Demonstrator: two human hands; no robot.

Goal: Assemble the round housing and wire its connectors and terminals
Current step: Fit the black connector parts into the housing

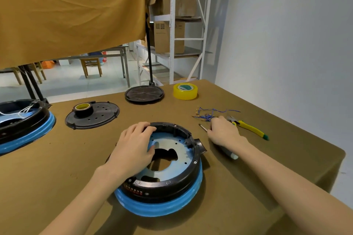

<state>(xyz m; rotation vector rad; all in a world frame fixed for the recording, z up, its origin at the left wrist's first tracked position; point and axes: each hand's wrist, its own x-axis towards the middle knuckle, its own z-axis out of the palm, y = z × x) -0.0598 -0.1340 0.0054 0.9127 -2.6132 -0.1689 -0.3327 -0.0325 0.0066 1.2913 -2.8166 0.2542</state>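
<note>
The round housing (172, 183), black with a blue base ring and a pale blue inner plate, lies on the table in front of me. My left hand (133, 147) rests on its left rim, fingers curled over the far edge and thumb on the inner plate. My right hand (224, 131) lies to the right of the housing, closed around a screwdriver (202, 127) whose metal tip sticks out toward the upper left and whose handle end shows under my wrist. A bunch of blue wires with small terminals (208, 114) lies just beyond my right hand.
Yellow-handled pliers (248, 127) lie right of the wires. At the back stand a yellow tape roll (185, 91), a black round cover (144, 94) and a black perforated plate (95, 115) carrying a tape roll. A second housing (21, 122) sits at the far left edge.
</note>
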